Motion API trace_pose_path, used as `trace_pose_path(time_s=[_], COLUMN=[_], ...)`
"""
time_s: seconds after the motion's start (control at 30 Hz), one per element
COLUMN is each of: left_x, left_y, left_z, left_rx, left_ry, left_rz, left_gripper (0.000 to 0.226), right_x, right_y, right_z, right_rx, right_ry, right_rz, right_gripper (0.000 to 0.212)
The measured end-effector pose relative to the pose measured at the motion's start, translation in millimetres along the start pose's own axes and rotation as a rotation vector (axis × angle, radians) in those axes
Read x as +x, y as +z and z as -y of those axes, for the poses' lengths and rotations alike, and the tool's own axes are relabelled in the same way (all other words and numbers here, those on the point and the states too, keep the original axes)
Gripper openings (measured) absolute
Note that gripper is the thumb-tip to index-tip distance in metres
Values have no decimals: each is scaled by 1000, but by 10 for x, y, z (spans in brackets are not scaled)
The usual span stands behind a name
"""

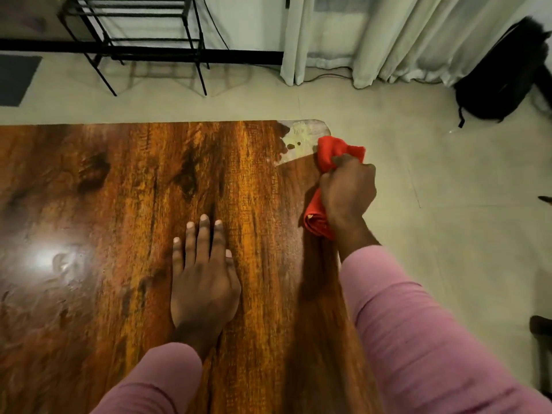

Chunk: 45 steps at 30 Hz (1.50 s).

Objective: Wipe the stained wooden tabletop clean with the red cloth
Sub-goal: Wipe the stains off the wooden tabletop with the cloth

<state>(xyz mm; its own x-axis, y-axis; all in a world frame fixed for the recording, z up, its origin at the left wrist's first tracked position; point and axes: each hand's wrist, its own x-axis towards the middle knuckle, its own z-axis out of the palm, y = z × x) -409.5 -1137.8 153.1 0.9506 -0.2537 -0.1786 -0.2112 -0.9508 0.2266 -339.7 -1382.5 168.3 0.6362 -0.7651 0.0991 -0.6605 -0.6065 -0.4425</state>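
cloth (334,153) red | tabletop (149,189) orange-brown grain | sleeves (418,324) pink

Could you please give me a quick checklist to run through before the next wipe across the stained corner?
1. Cloth gripped: ok, bunched in the right hand.
2. Cloth next to the stain: ok, its front end lies at the stain's right edge.
3. Stain gone: not ok, a pale patch with dark spots covers the far right corner of the tabletop.
4. Left hand bracing: ok, flat on the wood, away from the stain.
5. Path free of objects: ok, nothing lies between cloth and stain.
6. Cloth damp: cannot tell.
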Motion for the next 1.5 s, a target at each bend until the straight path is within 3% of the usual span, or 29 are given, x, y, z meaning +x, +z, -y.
trace_pose_path(time_s=[0.07, 0.27, 0.33, 0.47, 0.57, 0.8, 0.87, 1.0, 1.1, 1.23, 1.27, 1.4, 1.5], left_x=[14, 3, -4, 4, 9, 13, 9, 21, 15, 13, 15, 19, 19], left_y=[-2, 2, 7, 20, 44, 80, 72, 54, 40, 28, 31, 42, 55], left_z=[-43, -37, -24, -13, 3, 25, 26, 9, 1, -2, -2, 3, 21], left_rx=[4, 14, 8, -19, -8, 10, 9, -12, -3, 10, 12, 6, -2], left_ry=[9, 2, 6, 19, 20, 14, 16, 20, 12, 9, 11, 15, 20], left_rz=[3, -1, -3, -14, -21, -16, -18, -12, -1, -12, -16, -17, -17], left_gripper=[64, 63, 61, 61, 61, 59, 59, 60, 60, 60, 61, 62, 63], right_x=[-29, -214, -42, 371, 394, 127, 295, 751, 672, 413, 459, 706, 485], right_y=[40, 258, 215, 131, 210, 422, 348, 168, 216, 327, 309, 170, 58], right_z=[149, 547, 430, 363, 595, 1091, 888, 443, 554, 671, 623, 188, -32], right_rx=[-4, 19, 2, 0, 18, -25, -68, -58, -33, -17, -33, 35, 55], right_ry=[-2, -420, -359, -62, -55, -521, -452, -36, -83, -486, -498, -167, -187], right_rz=[-11, 166, 162, 15, 32, 338, 274, 14, 24, 175, 175, 115, 165], right_gripper=[28, 32, 32, 24, 21, 35, 31, 26, 26, 33, 34, 37, 38])
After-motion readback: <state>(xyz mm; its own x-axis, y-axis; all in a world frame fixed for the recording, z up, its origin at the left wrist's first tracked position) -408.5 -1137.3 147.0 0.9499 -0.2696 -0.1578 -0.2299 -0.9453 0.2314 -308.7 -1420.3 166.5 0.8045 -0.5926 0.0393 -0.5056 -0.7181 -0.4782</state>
